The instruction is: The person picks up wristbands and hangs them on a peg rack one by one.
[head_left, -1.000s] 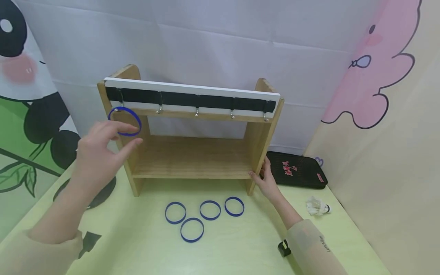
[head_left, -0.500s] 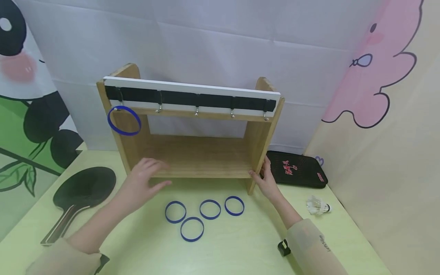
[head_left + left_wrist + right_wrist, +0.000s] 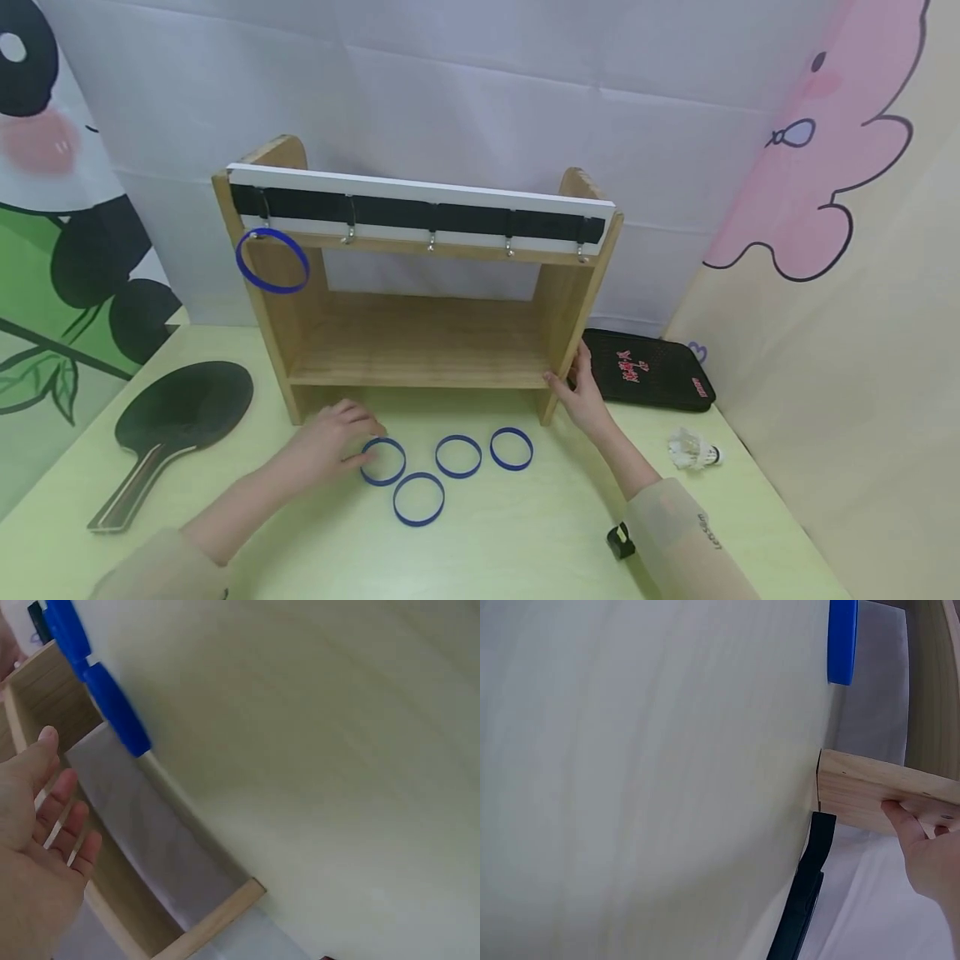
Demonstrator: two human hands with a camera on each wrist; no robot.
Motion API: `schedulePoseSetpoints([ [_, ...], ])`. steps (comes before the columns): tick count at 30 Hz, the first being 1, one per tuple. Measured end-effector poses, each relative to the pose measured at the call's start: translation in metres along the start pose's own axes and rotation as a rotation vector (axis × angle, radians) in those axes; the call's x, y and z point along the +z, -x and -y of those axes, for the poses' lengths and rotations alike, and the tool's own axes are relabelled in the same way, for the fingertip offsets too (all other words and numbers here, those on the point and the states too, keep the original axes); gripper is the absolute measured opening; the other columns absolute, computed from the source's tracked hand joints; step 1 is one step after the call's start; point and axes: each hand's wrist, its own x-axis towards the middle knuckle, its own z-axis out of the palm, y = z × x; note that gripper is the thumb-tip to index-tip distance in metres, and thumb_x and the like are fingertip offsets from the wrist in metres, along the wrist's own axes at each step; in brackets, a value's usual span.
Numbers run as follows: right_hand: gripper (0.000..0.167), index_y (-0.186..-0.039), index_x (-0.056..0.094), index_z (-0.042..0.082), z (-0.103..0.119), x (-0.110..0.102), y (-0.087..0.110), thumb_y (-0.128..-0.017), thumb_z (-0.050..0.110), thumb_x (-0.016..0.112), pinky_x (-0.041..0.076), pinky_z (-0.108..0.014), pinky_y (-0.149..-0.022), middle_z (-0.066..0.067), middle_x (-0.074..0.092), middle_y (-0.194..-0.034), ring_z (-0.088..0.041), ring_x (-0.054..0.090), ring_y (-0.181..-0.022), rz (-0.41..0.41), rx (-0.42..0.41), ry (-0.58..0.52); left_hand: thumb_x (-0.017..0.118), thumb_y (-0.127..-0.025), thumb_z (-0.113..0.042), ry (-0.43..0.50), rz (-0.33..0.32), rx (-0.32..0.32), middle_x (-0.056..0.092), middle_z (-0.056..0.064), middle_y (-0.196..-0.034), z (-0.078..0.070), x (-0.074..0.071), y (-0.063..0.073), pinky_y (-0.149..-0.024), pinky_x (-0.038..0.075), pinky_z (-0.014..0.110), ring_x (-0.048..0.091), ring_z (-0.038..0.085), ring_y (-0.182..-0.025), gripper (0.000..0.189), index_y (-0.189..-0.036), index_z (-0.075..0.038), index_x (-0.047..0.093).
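Note:
My left hand (image 3: 333,442) is at the leftmost blue ring (image 3: 384,482) on the table, thumb and fingertips right at its rim; in the left wrist view the fingers are spread and relaxed. Several more blue rings lie flat close by, including a front one (image 3: 418,523). Another blue ring (image 3: 277,289) hangs from the leftmost hook of the white-and-black rail (image 3: 390,213) across the wooden shelf (image 3: 420,358). My right hand (image 3: 583,398) grips the shelf's right side panel, thumb on its front edge; the right wrist view shows the thumb (image 3: 904,823) against the wood.
Several hooks (image 3: 431,242) along the rail carry nothing. A black paddle (image 3: 187,404) lies left on the table. To the right are a black zip case (image 3: 645,371), a shuttlecock (image 3: 693,450) and a small black object (image 3: 620,542). Walls rise behind and at both sides.
My left hand has let go of the ring at the leftmost hook, leaving it hanging, and has come down to the leftmost ring on the table. The right hand has stayed on the shelf.

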Motion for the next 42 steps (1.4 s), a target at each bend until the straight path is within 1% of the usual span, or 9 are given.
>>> schedulePoseSetpoints([
  [3,0.077,-0.148,0.001,0.005,0.000,0.000,0.000,-0.092,0.000,0.054,0.032,-0.059,-0.104,-0.030,0.023,-0.147,-0.046,0.036,-0.128,0.007,0.007,-0.004,0.081,-0.072,-0.021,-0.006,0.038,0.044,0.066,-0.004,-0.095,0.004,0.008,0.002,-0.081,0.050,0.042,0.056,0.020,-0.094,0.028,-0.097,-0.015,0.070],
  [8,0.078,-0.148,0.001,0.005,-0.002,-0.001,0.000,-0.092,0.000,0.054,0.033,-0.059,-0.103,-0.030,0.023,-0.147,-0.047,0.036,-0.128,0.005,0.009,0.000,0.081,-0.070,-0.020,0.013,0.067,0.120,0.065,-0.008,-0.092,0.009,0.017,0.003,-0.079,0.051,0.036,0.057,0.013,-0.089,0.024,-0.091,-0.018,0.070],
  [11,0.077,-0.148,0.001,0.004,-0.002,0.000,0.000,-0.092,0.000,0.054,0.033,-0.060,-0.103,-0.031,0.023,-0.147,-0.047,0.035,-0.128,0.004,0.001,-0.001,0.080,-0.072,-0.020,0.043,0.093,0.142,0.063,-0.011,-0.088,0.011,0.020,0.003,-0.076,0.052,0.031,0.055,0.009,-0.084,0.018,-0.087,-0.020,0.070],
  [17,0.076,-0.148,0.000,0.003,-0.004,-0.001,0.000,-0.093,0.000,0.053,0.031,-0.061,-0.104,-0.031,0.023,-0.146,-0.048,0.033,-0.130,0.011,-0.011,0.002,0.076,-0.078,-0.019,0.187,0.196,0.100,0.058,-0.018,-0.081,0.012,0.019,0.004,-0.073,0.051,0.024,0.052,0.003,-0.080,0.008,-0.081,-0.023,0.069],
  [20,0.076,-0.148,-0.001,0.003,-0.006,-0.001,-0.001,-0.094,0.000,0.053,0.029,-0.061,-0.105,-0.032,0.022,-0.147,-0.047,0.030,-0.132,0.020,-0.015,0.001,0.075,-0.079,-0.020,0.251,0.250,0.068,0.058,-0.019,-0.081,0.013,0.017,0.005,-0.075,0.050,0.025,0.053,0.002,-0.081,0.007,-0.082,-0.023,0.070],
  [24,0.076,-0.148,-0.001,0.003,-0.005,-0.002,0.000,-0.094,0.001,0.053,0.026,-0.061,-0.107,-0.032,0.021,-0.147,-0.047,0.028,-0.133,0.022,-0.007,-0.002,0.075,-0.078,-0.021,0.300,0.293,0.049,0.057,-0.020,-0.081,0.015,0.016,0.006,-0.077,0.050,0.025,0.052,0.001,-0.082,0.007,-0.083,-0.023,0.071],
  [35,0.076,-0.148,-0.001,0.006,-0.003,-0.001,-0.001,-0.095,0.003,0.052,0.031,-0.060,-0.104,-0.029,0.021,-0.148,-0.046,0.032,-0.132,0.022,0.011,0.011,0.076,-0.077,-0.021,0.310,0.281,0.068,0.057,-0.023,-0.078,0.019,0.021,0.009,-0.075,0.049,0.023,0.051,-0.002,-0.079,0.007,-0.080,-0.024,0.071],
  [38,0.076,-0.149,-0.001,0.006,-0.003,-0.001,-0.001,-0.095,0.004,0.053,0.031,-0.060,-0.104,-0.028,0.021,-0.148,-0.046,0.032,-0.132,0.021,0.016,0.011,0.075,-0.078,-0.019,0.321,0.286,0.050,0.057,-0.022,-0.078,0.018,0.020,0.008,-0.073,0.050,0.023,0.052,-0.002,-0.078,0.007,-0.081,-0.023,0.070],
  [42,0.076,-0.149,-0.001,0.007,-0.002,0.000,0.000,-0.095,0.005,0.053,0.033,-0.061,-0.103,-0.028,0.021,-0.149,-0.046,0.032,-0.131,0.021,0.023,0.006,0.071,-0.083,-0.014,0.355,0.293,0.000,0.059,-0.019,-0.077,0.014,0.016,0.006,-0.066,0.049,0.021,0.051,-0.002,-0.072,0.009,-0.080,-0.022,0.067],
])
